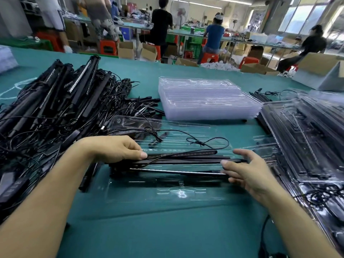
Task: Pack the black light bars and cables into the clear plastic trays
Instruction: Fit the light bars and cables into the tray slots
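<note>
Light bars, black and slim, lie lengthwise across a clear plastic tray at the centre of the green surface. At nine o'clock of the bars, the left hand is clamped on their end, thumb on top. At three o'clock, the right hand has its fingers spread apart, fingertips touching the other end. A thin black cable loops over the tray at twelve o'clock of the bars. A heap of bars and cables fills the nine to ten o'clock side. A stack of empty trays sits at twelve o'clock, and filled trays lie at three o'clock.
</note>
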The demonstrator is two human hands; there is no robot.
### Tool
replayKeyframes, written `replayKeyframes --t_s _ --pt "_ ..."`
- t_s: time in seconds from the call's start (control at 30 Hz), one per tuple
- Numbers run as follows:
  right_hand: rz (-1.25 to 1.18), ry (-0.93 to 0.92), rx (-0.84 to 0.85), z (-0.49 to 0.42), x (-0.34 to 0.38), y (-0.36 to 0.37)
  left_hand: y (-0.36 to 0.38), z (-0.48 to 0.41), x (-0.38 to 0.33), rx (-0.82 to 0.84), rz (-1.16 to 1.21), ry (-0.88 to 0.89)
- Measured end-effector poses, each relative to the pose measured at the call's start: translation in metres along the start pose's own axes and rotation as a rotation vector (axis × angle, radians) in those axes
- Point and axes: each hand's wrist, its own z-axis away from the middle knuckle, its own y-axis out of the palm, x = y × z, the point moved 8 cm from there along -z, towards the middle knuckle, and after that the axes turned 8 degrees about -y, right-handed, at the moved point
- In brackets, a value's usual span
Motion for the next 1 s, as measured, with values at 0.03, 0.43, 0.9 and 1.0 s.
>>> replayKeyframes --t_s 0.03,0.43,0.9,1.0 --pt "0.037 -0.014 0.021 0.0 0.0 0.0 -0.001 -0.001 0.001 -0.011 -0.029 -0.002" --pt "0.529 -0.246 0.047 0.002 0.006 0.0 -0.026 0.005 -0.005 -0.336 -0.351 -0.05" --pt "1.161 -0.39 0.096 -0.012 0.01 0.002 -0.009 0.003 -0.023 -0.303 -0.35 -0.017" --pt "1.2 -0.393 0.124 -0.019 0.015 0.0 -0.006 0.001 -0.024 -0.292 -0.325 -0.001"
